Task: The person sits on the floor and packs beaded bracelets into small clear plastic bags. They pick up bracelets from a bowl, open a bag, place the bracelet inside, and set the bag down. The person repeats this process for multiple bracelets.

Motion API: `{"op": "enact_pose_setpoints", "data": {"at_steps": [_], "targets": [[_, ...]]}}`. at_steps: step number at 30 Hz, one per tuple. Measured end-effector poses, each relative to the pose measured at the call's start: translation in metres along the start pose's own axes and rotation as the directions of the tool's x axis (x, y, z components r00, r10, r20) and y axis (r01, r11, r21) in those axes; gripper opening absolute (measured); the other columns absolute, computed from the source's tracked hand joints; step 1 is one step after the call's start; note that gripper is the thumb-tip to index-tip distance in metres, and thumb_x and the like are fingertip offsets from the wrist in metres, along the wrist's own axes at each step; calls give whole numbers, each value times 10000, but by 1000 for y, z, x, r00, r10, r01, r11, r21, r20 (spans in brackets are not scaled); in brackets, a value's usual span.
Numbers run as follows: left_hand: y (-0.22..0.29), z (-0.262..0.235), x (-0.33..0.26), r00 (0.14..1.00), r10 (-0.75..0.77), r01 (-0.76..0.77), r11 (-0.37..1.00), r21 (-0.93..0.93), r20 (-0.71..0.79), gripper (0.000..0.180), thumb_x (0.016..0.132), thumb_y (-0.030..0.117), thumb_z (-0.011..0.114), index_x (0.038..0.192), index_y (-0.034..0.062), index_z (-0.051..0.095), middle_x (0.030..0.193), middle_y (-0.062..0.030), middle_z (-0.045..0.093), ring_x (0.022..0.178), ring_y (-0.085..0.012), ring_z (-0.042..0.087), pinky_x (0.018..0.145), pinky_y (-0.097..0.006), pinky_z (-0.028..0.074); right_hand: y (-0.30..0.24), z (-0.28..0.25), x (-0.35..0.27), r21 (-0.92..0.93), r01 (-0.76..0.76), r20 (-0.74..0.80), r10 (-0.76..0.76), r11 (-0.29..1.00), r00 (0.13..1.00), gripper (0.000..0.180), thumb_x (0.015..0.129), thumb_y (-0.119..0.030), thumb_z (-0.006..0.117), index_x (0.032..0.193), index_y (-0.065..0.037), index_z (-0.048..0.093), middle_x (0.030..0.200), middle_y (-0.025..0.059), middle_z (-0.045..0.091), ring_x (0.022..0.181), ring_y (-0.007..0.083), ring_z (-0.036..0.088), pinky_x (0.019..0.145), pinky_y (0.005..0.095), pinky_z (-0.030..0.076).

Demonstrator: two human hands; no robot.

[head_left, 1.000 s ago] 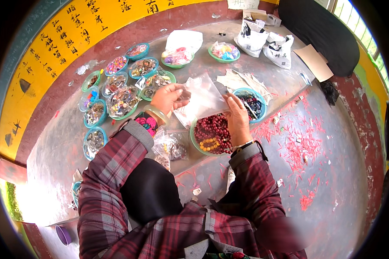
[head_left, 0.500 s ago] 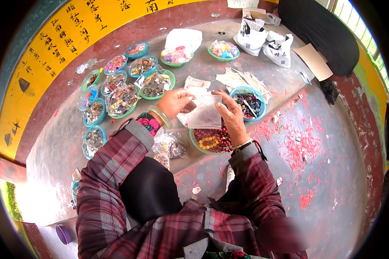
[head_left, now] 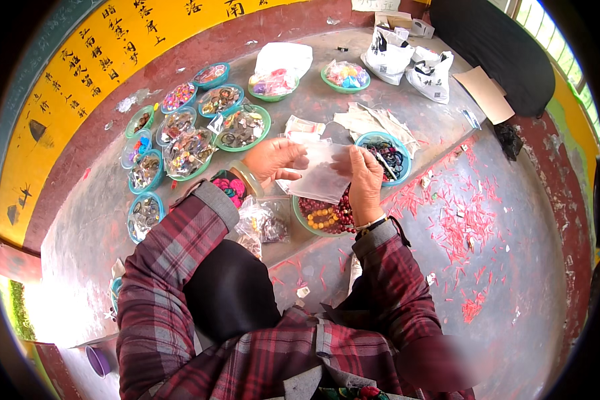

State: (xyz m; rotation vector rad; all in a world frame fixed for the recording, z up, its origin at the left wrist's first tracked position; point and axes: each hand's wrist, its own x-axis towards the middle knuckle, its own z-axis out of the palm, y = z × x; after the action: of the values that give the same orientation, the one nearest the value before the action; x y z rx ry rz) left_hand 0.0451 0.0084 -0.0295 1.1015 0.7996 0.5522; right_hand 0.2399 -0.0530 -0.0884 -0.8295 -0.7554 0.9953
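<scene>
A clear plastic bag (head_left: 321, 175) is stretched between my two hands, and nothing shows inside it. My left hand (head_left: 273, 160) pinches its left edge, with a pale bangle on the wrist. At the upper right corner, my right hand (head_left: 365, 183) grips the bag between thumb and fingers. Just below the bag, a green bowl (head_left: 300, 217) holds dark red and yellow bead strings (head_left: 323, 219), partly covered by the bag and my right hand. Beyond my right hand stands a blue basin (head_left: 401, 175) with dark bands and a white stick-like thing.
Several bowls of small trinkets, such as the green bowl (head_left: 268, 127), cluster to the left. Filled plastic packets (head_left: 273, 223) lie near my knee. White bags (head_left: 387, 57) stand at the back right. Red scraps (head_left: 463, 230) litter the lower floor beyond the ledge.
My right hand's fingers have closed on the bag's upper right corner. The bag has shifted slightly right and is now spread flatter between both hands.
</scene>
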Motion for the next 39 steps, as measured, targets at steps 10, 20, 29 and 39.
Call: {"op": "enact_pose_setpoints", "data": {"at_steps": [10, 20, 29, 39], "targets": [[-11, -3, 9, 998, -11, 13, 999, 38, -59, 187, 884, 155, 567, 965, -14, 570, 911, -102, 629, 812, -170, 638, 716, -278, 547, 3, 4, -2, 19, 25, -101, -23, 1000, 995, 222, 912, -208, 532, 911, -12, 636, 700, 34, 623, 605, 99, 570, 573, 219, 444], [1, -46, -21, 944, 259, -189, 932, 309, -204, 207, 917, 208, 512, 992, 21, 559, 863, -72, 615, 784, -155, 633, 644, -271, 544, -2, -6, 6, -14, -135, -92, 134, 991, 987, 309, 926, -296, 471, 962, -17, 598, 716, 68, 626, 592, 134, 586, 542, 226, 440], [-79, -136, -168, 629, 390, -48, 883, 467, -672, 199, 920, 191, 473, 967, 13, 550, 708, -55, 589, 604, -146, 625, 500, -252, 509, 14, -21, -3, -132, -262, -45, 258, 956, 965, 373, 934, -351, 452, 1019, -13, 585, 748, 69, 632, 618, 134, 582, 565, 230, 406], [-208, -199, -247, 420, -28, 262, 961, 92, -907, 209, 901, 185, 469, 934, 7, 574, 630, -101, 584, 463, -162, 591, 394, -269, 460, 20, -4, -26, -341, -342, -72, 339, 876, 938, 404, 945, -376, 420, 1014, -9, 573, 738, 48, 612, 621, 110, 565, 566, 216, 396]]}}
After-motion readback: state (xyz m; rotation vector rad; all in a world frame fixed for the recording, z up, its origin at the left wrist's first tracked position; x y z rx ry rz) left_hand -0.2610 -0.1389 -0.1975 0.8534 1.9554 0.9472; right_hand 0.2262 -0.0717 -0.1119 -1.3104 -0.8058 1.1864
